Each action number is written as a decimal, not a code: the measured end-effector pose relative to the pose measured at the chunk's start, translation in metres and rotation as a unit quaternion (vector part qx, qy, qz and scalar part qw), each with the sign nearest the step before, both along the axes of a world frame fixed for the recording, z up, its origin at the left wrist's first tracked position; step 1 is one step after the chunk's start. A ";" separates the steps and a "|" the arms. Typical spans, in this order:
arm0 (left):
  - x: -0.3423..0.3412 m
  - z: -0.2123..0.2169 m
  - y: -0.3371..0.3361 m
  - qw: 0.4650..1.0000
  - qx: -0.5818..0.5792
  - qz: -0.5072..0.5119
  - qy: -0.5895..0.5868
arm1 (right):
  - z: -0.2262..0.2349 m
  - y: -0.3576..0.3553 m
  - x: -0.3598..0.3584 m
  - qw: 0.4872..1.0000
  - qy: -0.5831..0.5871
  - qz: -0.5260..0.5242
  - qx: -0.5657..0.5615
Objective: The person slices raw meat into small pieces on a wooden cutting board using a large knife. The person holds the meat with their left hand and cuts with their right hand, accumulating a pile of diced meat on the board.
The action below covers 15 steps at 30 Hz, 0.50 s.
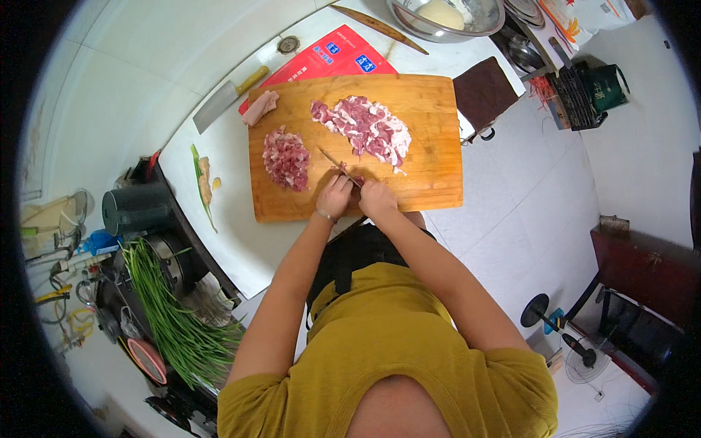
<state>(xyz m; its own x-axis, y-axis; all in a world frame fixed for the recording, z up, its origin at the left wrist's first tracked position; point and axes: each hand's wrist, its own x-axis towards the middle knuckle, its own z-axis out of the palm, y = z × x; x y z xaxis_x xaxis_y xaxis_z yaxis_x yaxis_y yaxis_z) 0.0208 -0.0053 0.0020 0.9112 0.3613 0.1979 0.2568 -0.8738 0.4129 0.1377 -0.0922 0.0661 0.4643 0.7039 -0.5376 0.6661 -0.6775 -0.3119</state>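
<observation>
Two piles of cut red meat (286, 157) lie finished at frame centre on the rectangular wooden cutting board (431, 146); the right hand (377, 198) grips a thin-bladed knife (337, 166), and the left hand (334, 195) pins the last small meat piece (355, 177).

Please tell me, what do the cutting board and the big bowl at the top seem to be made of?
The cutting board looks like wood or bamboo: warm orange-brown with straight grain lines, matte finish. The bowl appears to be metal, probably stainless steel: silver-grey, with a shiny, reflecting rim.
</observation>
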 end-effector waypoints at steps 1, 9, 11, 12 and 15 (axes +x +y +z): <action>-0.001 0.000 0.000 1.000 0.001 0.000 -0.008 | 0.006 -0.007 0.001 1.000 0.010 0.000 -0.007; -0.005 0.012 -0.008 0.995 -0.059 0.028 -0.075 | 0.003 -0.035 0.009 1.000 0.030 0.004 0.005; -0.008 0.019 -0.010 0.991 -0.077 0.058 -0.091 | 0.006 -0.017 0.009 0.996 0.052 -0.042 0.053; -0.011 0.022 -0.012 0.989 -0.089 0.073 -0.096 | 0.008 -0.017 0.008 0.996 0.050 -0.046 0.064; -0.014 0.023 -0.012 0.995 -0.035 0.073 -0.065 | 0.011 -0.022 0.004 0.993 0.041 -0.057 0.094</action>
